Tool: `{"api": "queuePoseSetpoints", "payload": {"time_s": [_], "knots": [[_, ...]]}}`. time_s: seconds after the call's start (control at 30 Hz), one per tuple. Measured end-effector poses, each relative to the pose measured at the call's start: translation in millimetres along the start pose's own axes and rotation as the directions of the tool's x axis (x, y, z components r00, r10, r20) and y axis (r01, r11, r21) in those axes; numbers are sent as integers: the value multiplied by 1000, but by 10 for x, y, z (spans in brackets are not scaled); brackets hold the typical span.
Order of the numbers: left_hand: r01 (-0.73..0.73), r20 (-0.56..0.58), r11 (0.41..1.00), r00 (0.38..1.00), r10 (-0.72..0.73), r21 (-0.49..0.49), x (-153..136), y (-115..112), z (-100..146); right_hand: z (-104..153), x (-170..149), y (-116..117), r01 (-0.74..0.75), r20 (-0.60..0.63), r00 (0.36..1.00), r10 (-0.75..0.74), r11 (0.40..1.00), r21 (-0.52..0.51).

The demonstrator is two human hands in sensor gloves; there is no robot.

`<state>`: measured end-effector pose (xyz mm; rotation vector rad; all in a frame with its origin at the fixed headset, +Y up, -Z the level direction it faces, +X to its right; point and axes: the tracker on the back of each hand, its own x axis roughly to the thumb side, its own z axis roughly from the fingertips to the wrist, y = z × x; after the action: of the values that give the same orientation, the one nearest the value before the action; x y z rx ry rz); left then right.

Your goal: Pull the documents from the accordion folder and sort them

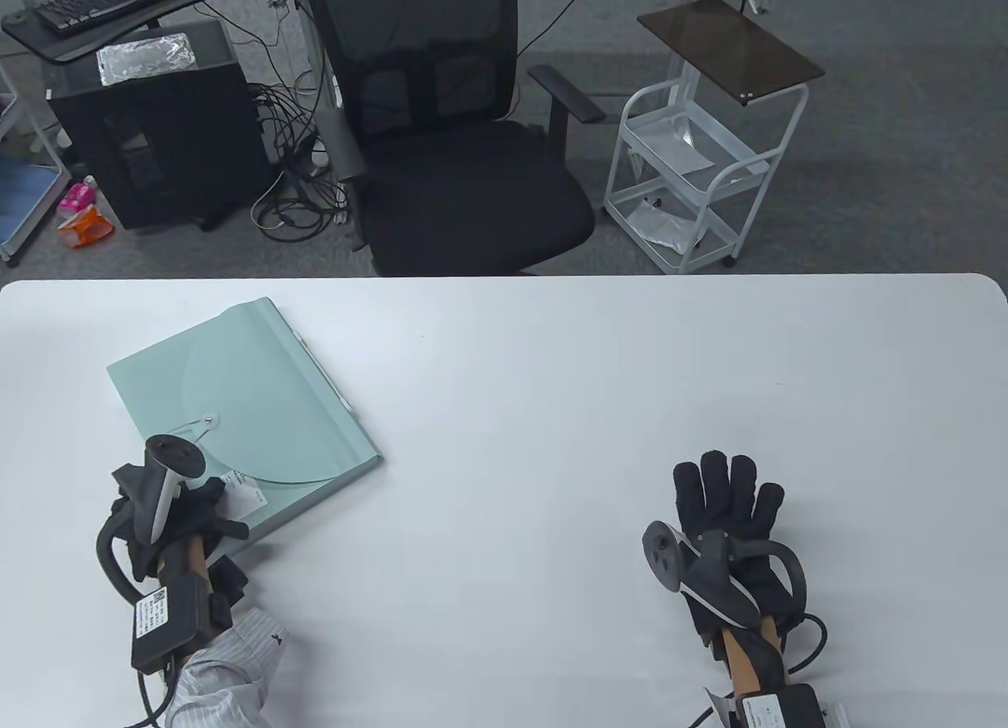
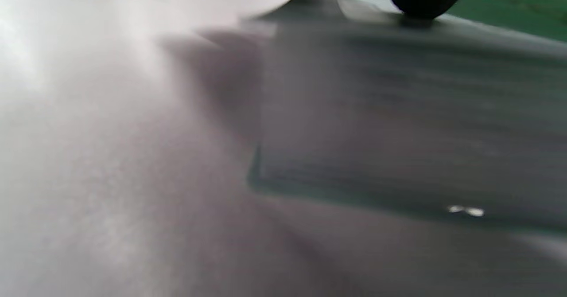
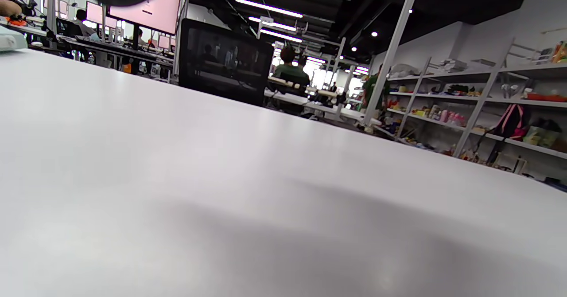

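We were only starting: our left hand gripped the closed accordion folder's near corner at table-left; our right hand lay flat, released; unfastening the flap seemed next

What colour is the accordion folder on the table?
The folder is pale mint green, with a translucent flap. The table view shows it best.

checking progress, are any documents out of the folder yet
No, the accordion folder lies flap-closed on the table, no loose papers.
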<state>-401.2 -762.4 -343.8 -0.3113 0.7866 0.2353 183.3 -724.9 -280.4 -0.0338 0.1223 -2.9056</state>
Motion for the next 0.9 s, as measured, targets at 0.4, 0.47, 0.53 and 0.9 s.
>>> {"api": "queuePoseSetpoints", "payload": {"time_s": [0.4, 0.47, 0.53, 0.9], "knots": [[51, -111, 998, 993, -48, 22, 59, -2, 3, 12, 16, -5, 7, 7, 1000, -7, 999, 32], [105, -119, 994, 988, -101, 31, 77, 11, 13, 15, 21, -7, 4, 12, 1000, -4, 999, 33], [122, -128, 992, 985, -118, 21, 90, 21, 11, 17, 22, -9, 3, 15, 1000, -3, 1000, 30], [-308, -157, 939, 946, 285, -152, -82, 85, -34, 16, 20, -3, 12, 11, 1000, -12, 999, 33]]}}
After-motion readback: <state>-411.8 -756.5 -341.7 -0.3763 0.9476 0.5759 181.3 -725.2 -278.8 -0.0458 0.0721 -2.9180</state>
